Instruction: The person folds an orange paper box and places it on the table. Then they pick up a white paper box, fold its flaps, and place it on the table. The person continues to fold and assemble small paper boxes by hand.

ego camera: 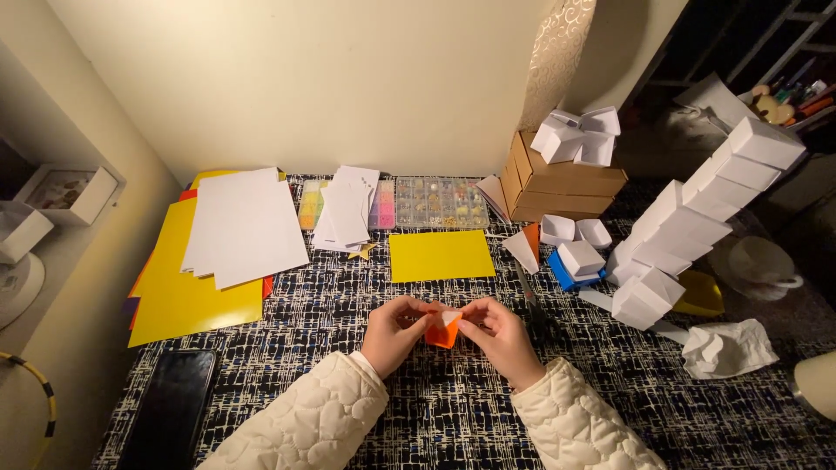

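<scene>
The orange paper piece [442, 332] is being pinched from both sides, left hand [394, 331] and right hand [499, 335] closing narrowly on it near the table's [348, 305] front edge. Folding seems midway; next crease needs steady fingertips. Its white corner is pointing up; long axis unclear.

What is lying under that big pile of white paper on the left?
Under the white paper stack lie yellow sheets, with red and orange edges peeking out. How many sheets, and anything beneath the middle, is covered.
</scene>
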